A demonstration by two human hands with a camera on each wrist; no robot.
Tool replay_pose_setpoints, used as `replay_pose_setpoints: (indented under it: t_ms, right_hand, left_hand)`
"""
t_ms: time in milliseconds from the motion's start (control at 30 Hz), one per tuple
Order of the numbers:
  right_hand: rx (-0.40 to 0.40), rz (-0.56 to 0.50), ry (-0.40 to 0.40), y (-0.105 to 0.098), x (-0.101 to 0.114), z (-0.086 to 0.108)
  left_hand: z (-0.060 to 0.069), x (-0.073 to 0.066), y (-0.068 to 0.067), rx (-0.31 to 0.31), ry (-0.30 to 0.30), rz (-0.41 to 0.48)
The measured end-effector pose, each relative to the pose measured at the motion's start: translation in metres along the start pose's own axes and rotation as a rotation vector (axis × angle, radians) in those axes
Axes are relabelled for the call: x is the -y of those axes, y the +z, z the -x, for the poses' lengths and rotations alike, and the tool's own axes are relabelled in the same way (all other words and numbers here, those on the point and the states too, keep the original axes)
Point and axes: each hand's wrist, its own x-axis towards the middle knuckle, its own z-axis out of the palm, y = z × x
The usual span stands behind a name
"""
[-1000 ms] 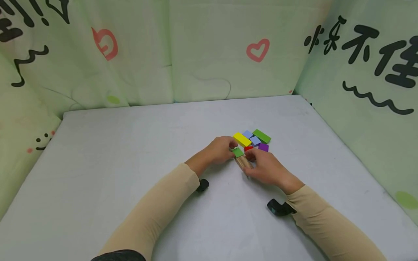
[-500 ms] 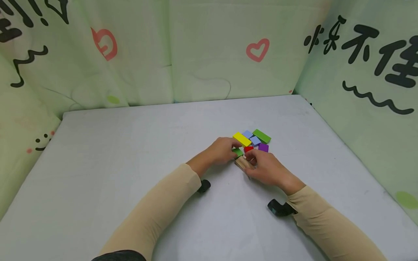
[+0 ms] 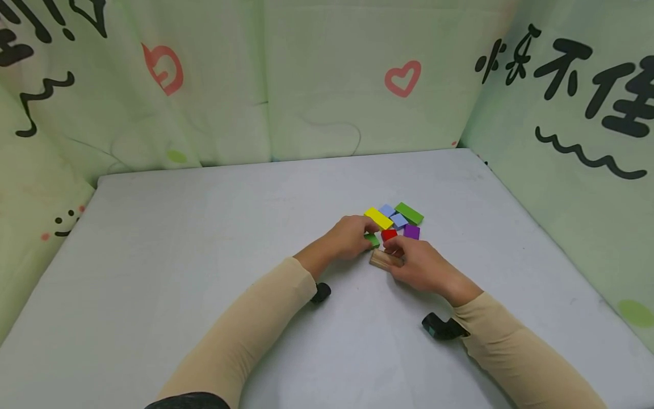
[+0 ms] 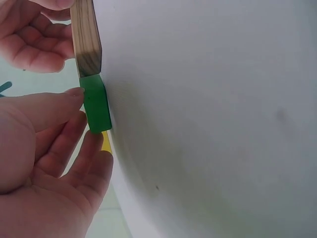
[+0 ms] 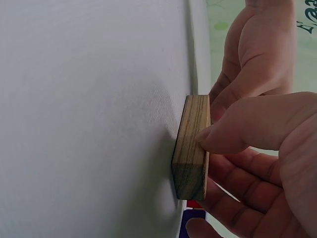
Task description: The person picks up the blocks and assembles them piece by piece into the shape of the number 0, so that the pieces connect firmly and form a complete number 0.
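My left hand (image 3: 348,236) holds a small green block (image 3: 373,241) low at the table, its thumb on one side and fingers at the far end. In the left wrist view this green block (image 4: 96,105) appears end to end with a wooden block; whether they touch is unclear. My right hand (image 3: 423,265) pinches the plain, striped-grain wooden block (image 3: 382,260) between thumb and fingers, just in front of the green one. The right wrist view shows the thumb across the wooden block's (image 5: 190,131) face. Just beyond the fingers lie a red block (image 3: 389,234) and a purple block (image 3: 411,232).
Behind the hands, a yellow block (image 3: 379,218), two light-blue blocks (image 3: 399,221) and a longer green block (image 3: 409,213) lie close together on the white table (image 3: 230,227). Printed green curtains (image 3: 327,85) stand along the back and sides.
The wooden block has turned to lie more crosswise, its near end swinging right, and a gap to the green block shows. My right hand has shifted slightly right; the left hand barely moved.
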Motion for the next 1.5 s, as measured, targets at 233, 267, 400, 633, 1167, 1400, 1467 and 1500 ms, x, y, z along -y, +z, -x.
replay_pose_setpoints:
  t_ms: [233,267,400,633,1167,1400,1467,1500]
  right_hand:
    - [-0.029,0.003,0.0,0.002,-0.002,0.002]
    - [-0.037,0.006,-0.001,0.002,-0.002,0.002]
    - [-0.051,0.02,0.0,0.003,-0.002,0.002]
    - [-0.033,0.04,0.016,0.001,-0.001,0.004]
    - [-0.012,0.032,0.009,0.001,-0.005,0.012]
    - [-0.012,0.007,0.008,0.001,-0.006,0.017]
    - [-0.014,0.003,0.008,0.001,-0.006,0.018]
    - [-0.014,0.003,0.007,0.001,-0.006,0.019]
  left_hand:
    - [0.001,0.001,0.001,0.004,0.003,-0.013]
    - [0.002,0.001,0.001,0.007,0.001,-0.012]
    - [0.004,0.0,0.0,0.014,-0.004,-0.004]
    - [0.006,0.001,-0.001,0.017,0.011,0.006]
    - [0.015,-0.002,0.0,0.04,-0.012,0.012]
    - [0.019,-0.004,0.002,0.043,-0.006,0.006]
    - [0.02,-0.004,0.002,0.043,0.0,0.0]
    - [0.021,-0.004,0.002,0.043,0.004,-0.004]
